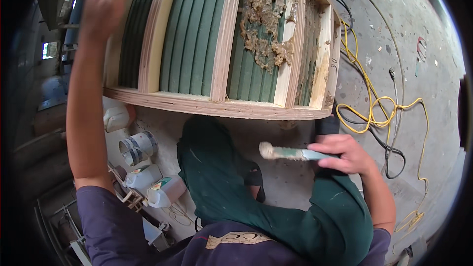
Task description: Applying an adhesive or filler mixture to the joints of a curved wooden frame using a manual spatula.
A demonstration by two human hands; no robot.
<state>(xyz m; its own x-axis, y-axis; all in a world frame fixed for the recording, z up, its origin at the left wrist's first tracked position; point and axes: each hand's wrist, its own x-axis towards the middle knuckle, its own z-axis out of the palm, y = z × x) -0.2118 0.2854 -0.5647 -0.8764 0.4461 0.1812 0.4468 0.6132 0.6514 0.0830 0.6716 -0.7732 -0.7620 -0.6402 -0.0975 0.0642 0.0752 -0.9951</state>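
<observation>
Head view: right hand (pixel 345 155) grip pinching a gluey brush (pixel 290 153) just below the wooden frame (pixel 221 106); left hand (pixel 106 0) spread up top. Mid-gluing I reckon, next dab needs reaching upward.

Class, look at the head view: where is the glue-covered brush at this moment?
The brush is right of centre in the head view, held level in the right hand, bristles pointing left. It sits just below the lower edge of the wooden frame, above the person's green trouser leg.

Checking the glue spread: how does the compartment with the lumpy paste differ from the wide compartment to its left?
The pasted compartment carries tan, clumpy paste over its upper slats; the left compartment shows bare green slats. The pasted one looks narrower. Both have green slats and sit in one pale plywood frame.
</observation>
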